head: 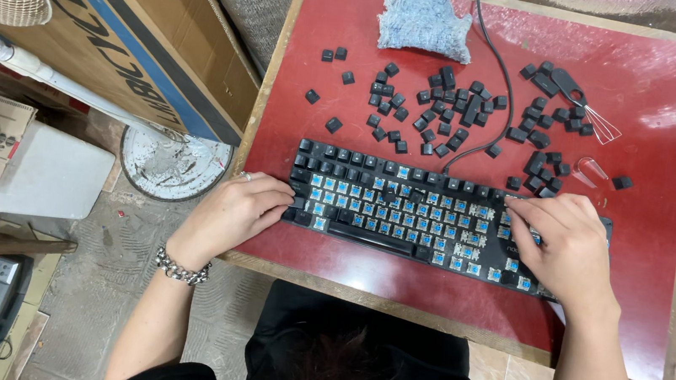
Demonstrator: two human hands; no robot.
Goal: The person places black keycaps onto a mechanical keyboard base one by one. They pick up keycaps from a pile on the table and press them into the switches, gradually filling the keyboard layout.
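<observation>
Hands (242, 209) (562, 233) curled, fingertips touching keyboard (402, 219).

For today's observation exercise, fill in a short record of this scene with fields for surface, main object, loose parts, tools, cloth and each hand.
Surface: red table top with a wooden edge
Main object: black keyboard, most caps off, blue switches showing
Loose parts: black keycaps scattered behind the keyboard
Tools: wire keycap puller at the far right
Cloth: blue-grey rag at the far edge
Left hand: rests on the keyboard's left end; a chain bracelet on the wrist
Right hand: fingers on the keyboard's right part
</observation>
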